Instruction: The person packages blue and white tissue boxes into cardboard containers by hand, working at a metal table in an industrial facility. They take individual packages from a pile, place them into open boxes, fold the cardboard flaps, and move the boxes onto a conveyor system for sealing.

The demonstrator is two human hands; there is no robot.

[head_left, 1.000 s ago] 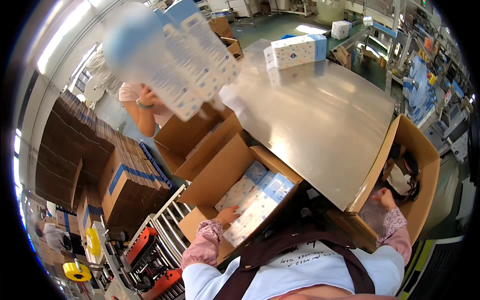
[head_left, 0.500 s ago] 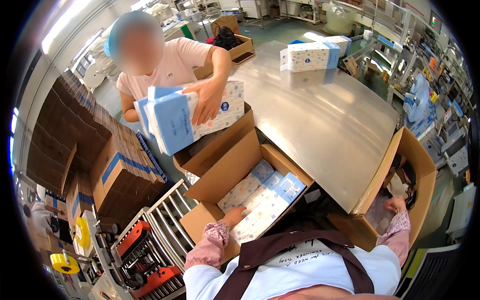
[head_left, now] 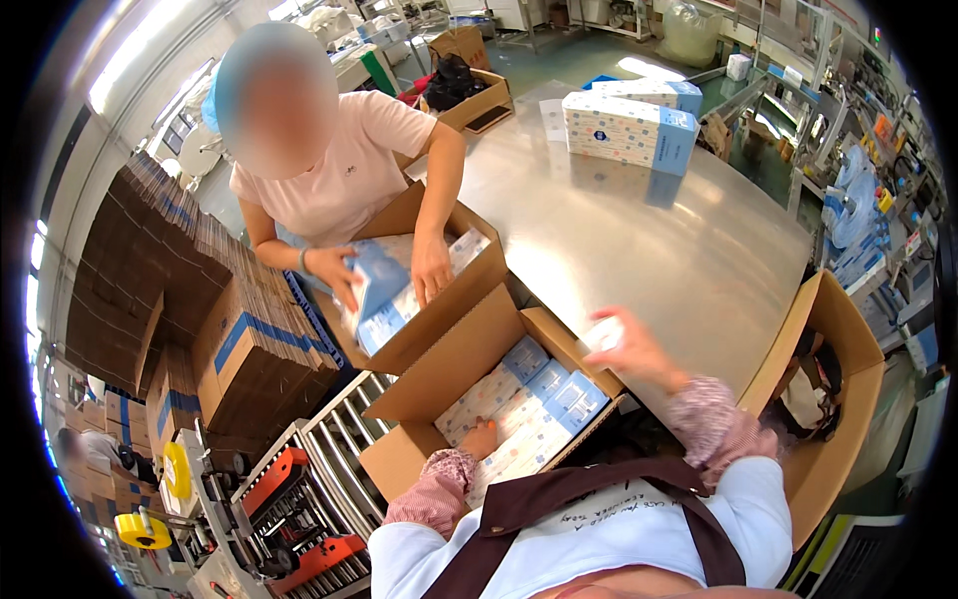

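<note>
Packs [head_left: 519,404] in carton [head_left: 444,374] — table [head_left: 639,250] right, rollers [head_left: 329,449] perhaps beneath.

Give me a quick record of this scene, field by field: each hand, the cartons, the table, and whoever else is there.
left hand: resting on the blue-and-white packs inside the near carton
right hand: raised over the carton's right edge, holding a small white item, too blurred to identify
table: metal, with stacked boxes at the far end
co-worker: both hands in a second carton, on similar packs
right side: open carton
left side: flat cardboard stacks
</note>
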